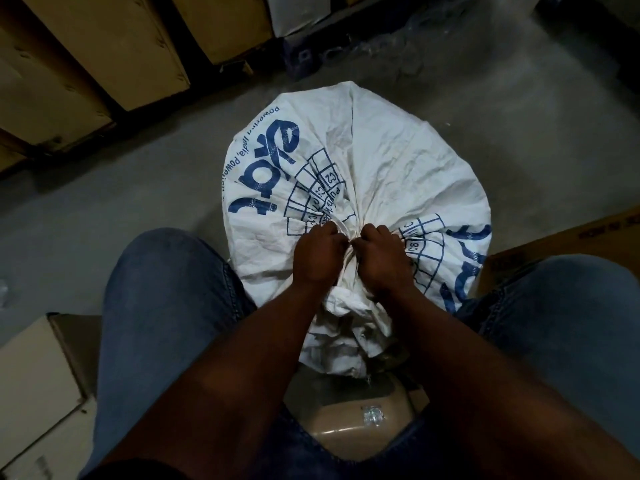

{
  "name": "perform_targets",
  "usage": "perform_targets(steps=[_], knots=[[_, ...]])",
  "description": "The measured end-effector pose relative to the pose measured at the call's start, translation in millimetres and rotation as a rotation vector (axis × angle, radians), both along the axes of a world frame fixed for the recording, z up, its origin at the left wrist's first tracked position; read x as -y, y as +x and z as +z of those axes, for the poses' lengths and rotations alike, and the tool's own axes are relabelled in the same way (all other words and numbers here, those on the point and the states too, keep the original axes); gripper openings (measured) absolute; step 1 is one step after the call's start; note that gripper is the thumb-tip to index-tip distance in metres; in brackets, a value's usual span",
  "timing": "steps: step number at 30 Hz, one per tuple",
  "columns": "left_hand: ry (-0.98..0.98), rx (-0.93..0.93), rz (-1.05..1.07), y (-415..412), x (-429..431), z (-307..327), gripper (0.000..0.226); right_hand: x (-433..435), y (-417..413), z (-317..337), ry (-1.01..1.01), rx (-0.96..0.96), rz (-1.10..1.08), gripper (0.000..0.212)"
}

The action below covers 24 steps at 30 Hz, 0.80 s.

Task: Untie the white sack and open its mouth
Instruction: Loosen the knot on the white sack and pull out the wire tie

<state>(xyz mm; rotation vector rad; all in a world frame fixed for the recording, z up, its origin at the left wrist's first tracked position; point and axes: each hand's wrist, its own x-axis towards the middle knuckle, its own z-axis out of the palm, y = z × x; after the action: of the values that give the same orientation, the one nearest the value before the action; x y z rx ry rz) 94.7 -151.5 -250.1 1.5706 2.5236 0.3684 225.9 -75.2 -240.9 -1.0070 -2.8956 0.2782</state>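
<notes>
Boxes [86, 50]: brown cartons line the far left.
Left hand [317, 256]: fist clenched on the sack's gathered neck.
White sack [398, 168]: stands on the grey floor [104, 202] between the person's denim-clad knees, mouth tied shut.
Right hand [381, 259]: fist closed on the same knot, knuckles touching the left.

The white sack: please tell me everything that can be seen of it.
The white sack looks like crinkled woven plastic with blue lettering and a blue grid print. It sits full and rounded on the grey floor, between the person's knees. Its neck is gathered tight, still closed, the loose mouth bunched toward the person. The left hand and right hand both grip the gathered neck.
</notes>
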Motion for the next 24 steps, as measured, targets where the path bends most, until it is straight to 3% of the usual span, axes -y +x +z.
perform_targets(steps=[5, 10, 15, 20, 24], knots=[[0.064, -0.122, -0.037, 1, 3, -3, 0.018, 3, -1, 0, 0.001, -0.014, 0.02, 0.026], [0.077, -0.125, -0.091, 3, 5, -14, 0.038, 1, 1, -16, -0.049, -0.023, 0.048, 0.048], [-0.029, -0.059, -0.072, 0, 2, -12, 0.026, 2, -2, -15, -0.128, 0.047, 0.004, 0.055], [-0.048, -0.056, -0.064, -3, 2, -8, 0.023, 1, 1, -15, -0.139, 0.032, -0.021, 0.052], [-0.04, -0.056, -0.051, -4, 1, -4, 0.021, -7, 0, -9, -0.134, -0.07, -0.11, 0.035]])
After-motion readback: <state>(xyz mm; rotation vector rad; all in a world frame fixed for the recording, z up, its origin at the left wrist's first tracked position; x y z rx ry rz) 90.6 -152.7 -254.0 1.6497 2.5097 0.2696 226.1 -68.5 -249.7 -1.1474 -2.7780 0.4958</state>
